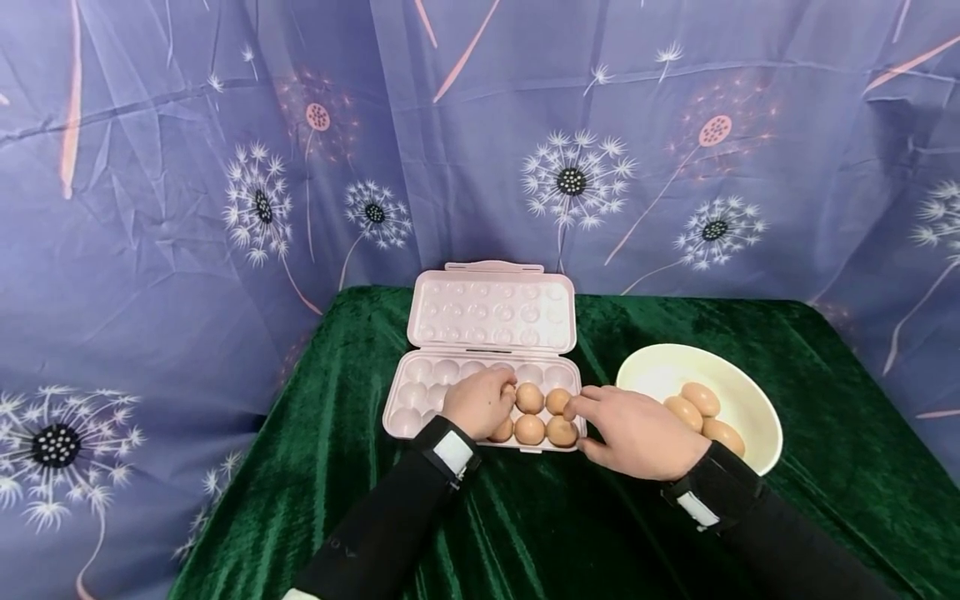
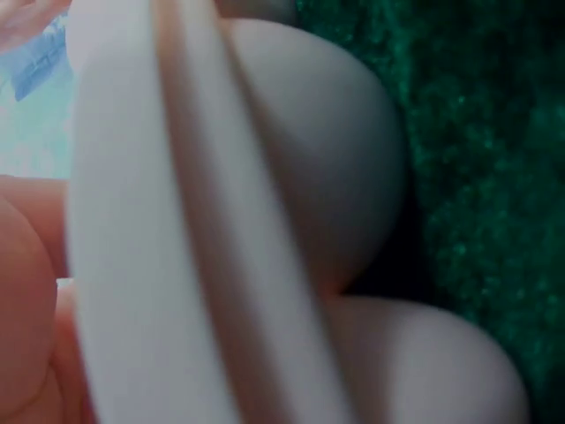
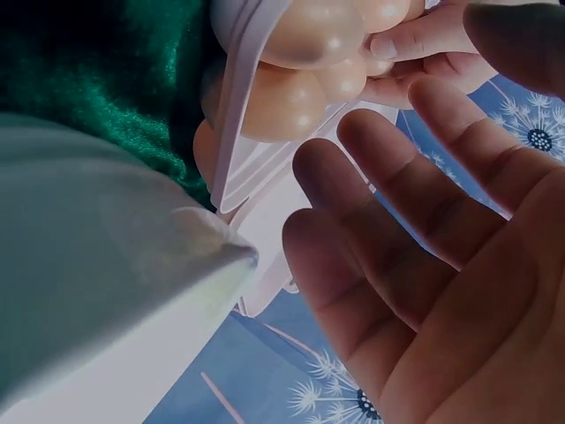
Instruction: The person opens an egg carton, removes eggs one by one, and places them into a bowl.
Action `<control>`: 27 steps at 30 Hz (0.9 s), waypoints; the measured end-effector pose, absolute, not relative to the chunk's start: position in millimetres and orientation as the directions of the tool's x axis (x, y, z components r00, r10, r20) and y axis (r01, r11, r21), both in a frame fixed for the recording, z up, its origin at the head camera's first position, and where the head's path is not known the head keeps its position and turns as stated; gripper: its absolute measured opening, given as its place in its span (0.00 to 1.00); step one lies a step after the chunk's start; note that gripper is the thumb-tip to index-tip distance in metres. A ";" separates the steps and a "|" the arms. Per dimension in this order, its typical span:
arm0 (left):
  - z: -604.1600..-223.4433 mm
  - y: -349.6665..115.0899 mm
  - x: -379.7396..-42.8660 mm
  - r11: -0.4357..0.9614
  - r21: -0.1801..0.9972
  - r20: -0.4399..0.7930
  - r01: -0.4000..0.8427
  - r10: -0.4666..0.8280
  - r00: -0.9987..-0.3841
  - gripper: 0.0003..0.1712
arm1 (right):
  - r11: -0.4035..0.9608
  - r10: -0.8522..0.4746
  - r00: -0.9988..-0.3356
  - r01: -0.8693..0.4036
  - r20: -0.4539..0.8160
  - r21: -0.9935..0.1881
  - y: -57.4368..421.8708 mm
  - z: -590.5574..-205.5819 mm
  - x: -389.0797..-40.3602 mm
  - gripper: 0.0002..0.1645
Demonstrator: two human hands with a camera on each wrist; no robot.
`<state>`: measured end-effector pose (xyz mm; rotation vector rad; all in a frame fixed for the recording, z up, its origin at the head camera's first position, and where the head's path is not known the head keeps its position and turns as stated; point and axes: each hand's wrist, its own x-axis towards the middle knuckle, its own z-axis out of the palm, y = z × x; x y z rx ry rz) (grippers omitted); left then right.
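A pink egg carton (image 1: pixel 483 354) lies with its lid (image 1: pixel 491 310) raised at the back. Brown eggs (image 1: pixel 530 429) fill cups in its front right part. My left hand (image 1: pixel 480 403) reaches over the carton, and its thumb and fingers pinch an egg (image 3: pixel 378 66) in the second row. In the left wrist view the carton's rim (image 2: pixel 132 221) and rounded cup undersides fill most of the picture. My right hand (image 1: pixel 637 429) is at the carton's right end, its fingertips close by the corner egg (image 1: pixel 557 401). In the right wrist view its fingers (image 3: pixel 322 252) are loosely extended, with nothing held.
A cream bowl (image 1: pixel 761 425) with 3 brown eggs (image 1: pixel 700 400) in it stands right of the carton, partly behind my right hand. Dark green velvet cloth (image 1: pixel 345 425) covers the table. A purple dandelion-print curtain (image 1: pixel 480 167) hangs behind and to the left.
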<state>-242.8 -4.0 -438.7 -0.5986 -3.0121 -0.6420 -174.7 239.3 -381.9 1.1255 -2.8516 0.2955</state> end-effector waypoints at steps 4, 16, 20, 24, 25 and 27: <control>-441.4 -4.9 -241.2 0.838 0.396 0.109 0.377 0.364 -0.925 0.14 | 0.714 -0.670 -0.731 -0.682 0.129 -0.158 240.0 -383.0 -173.8 0.12; -440.4 -11.9 -235.6 0.816 0.420 0.142 0.398 0.374 -0.916 0.16 | 0.711 -0.669 -0.731 -0.683 0.137 -0.170 241.1 -383.6 -173.9 0.11; -438.5 -12.6 -234.8 0.811 0.428 0.144 0.399 0.374 -0.916 0.17 | 0.715 -0.664 -0.736 -0.677 0.131 -0.174 241.8 -383.3 -173.3 0.12; -437.2 -12.7 -234.7 0.807 0.427 0.152 0.408 0.380 -0.912 0.17 | 0.720 -0.660 -0.739 -0.673 0.133 -0.166 241.9 -383.6 -173.2 0.12; -436.9 -12.8 -234.7 0.806 0.427 0.155 0.410 0.382 -0.911 0.17 | 0.722 -0.659 -0.740 -0.672 0.133 -0.164 242.0 -383.8 -173.2 0.12; -436.4 -13.3 -234.9 0.804 0.427 0.157 0.414 0.385 -0.909 0.17 | 0.726 -0.655 -0.744 -0.669 0.133 -0.161 242.1 -384.4 -173.3 0.12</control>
